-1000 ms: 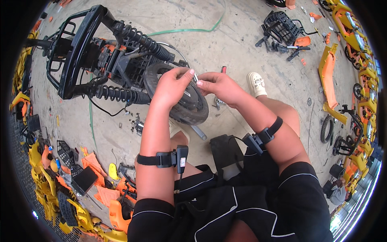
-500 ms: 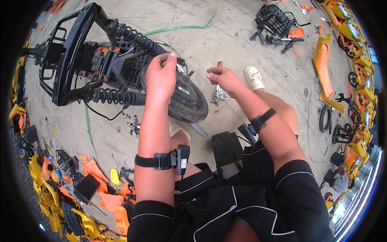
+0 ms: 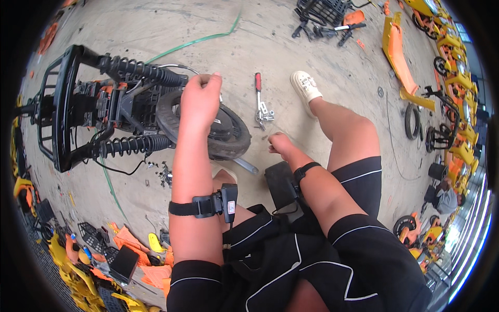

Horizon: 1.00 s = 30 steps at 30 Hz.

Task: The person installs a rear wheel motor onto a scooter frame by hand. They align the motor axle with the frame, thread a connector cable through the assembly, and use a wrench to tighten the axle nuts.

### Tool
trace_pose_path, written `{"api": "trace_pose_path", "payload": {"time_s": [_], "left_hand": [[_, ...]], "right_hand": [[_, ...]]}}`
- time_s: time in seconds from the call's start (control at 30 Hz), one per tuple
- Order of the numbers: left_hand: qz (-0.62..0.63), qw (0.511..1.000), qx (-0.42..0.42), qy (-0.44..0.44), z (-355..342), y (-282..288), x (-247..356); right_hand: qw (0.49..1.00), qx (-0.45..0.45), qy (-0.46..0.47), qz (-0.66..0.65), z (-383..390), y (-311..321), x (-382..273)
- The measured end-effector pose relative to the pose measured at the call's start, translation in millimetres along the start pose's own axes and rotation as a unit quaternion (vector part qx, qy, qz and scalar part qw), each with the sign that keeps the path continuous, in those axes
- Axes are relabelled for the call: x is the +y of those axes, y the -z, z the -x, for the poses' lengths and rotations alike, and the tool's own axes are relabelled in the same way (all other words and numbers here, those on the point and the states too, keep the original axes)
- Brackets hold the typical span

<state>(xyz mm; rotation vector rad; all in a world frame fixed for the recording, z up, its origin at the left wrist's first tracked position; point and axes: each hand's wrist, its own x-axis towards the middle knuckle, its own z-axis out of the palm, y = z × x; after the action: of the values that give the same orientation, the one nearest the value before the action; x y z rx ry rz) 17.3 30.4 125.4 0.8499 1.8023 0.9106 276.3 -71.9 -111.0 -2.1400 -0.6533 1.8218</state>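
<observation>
My left hand (image 3: 201,101) is closed, thumb pressed to curled fingers, over the black-tyred wheel (image 3: 236,138) of a partly dismantled vehicle; what it holds, if anything, is hidden. Nearer my body, my right hand (image 3: 279,144) has its fingers curled in, and I cannot make out anything in them. Beyond it on the floor lies a red-handled tool (image 3: 258,85) with a metal shaft, beside a small pile of shiny metal parts (image 3: 265,115). The vehicle's black frame (image 3: 71,109) and a coil spring shock absorber (image 3: 136,145) are left of the wheel.
A metal bar (image 3: 245,166) sticks out under the wheel. Small dark parts (image 3: 166,176) lie left of my forearm. A green hose (image 3: 200,40) crosses the concrete floor. Orange and yellow panels (image 3: 127,239) are heaped at lower left; yellow vehicles (image 3: 460,106) line the right.
My right hand has drawn back toward my body, away from the red-handled tool, and its fingers have curled in. My left hand stays by the wheel. The whole view has shifted.
</observation>
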Motion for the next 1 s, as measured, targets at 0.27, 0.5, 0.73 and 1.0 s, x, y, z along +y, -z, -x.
{"api": "trace_pose_path", "payload": {"time_s": [0.27,0.5,0.73,1.0], "left_hand": [[-0.03,0.997,-0.071,0.013,5.2,-16.4,3.1],[-0.089,0.99,-0.109,0.015,8.5,-41.6,5.4],[-0.101,0.989,-0.11,0.009,14.4,-55.4,1.7],[-0.128,0.987,-0.092,0.022,16.4,-39.1,-5.0]], "right_hand": [[0.999,-0.014,-0.038,0.013,-7.3,32.7,-9.5],[0.993,0.024,0.054,0.098,-22.5,20.8,-9.0],[0.976,-0.005,-0.005,0.217,-47.2,56.3,34.7],[0.978,-0.058,0.021,0.199,-7.7,25.4,-12.0]]}}
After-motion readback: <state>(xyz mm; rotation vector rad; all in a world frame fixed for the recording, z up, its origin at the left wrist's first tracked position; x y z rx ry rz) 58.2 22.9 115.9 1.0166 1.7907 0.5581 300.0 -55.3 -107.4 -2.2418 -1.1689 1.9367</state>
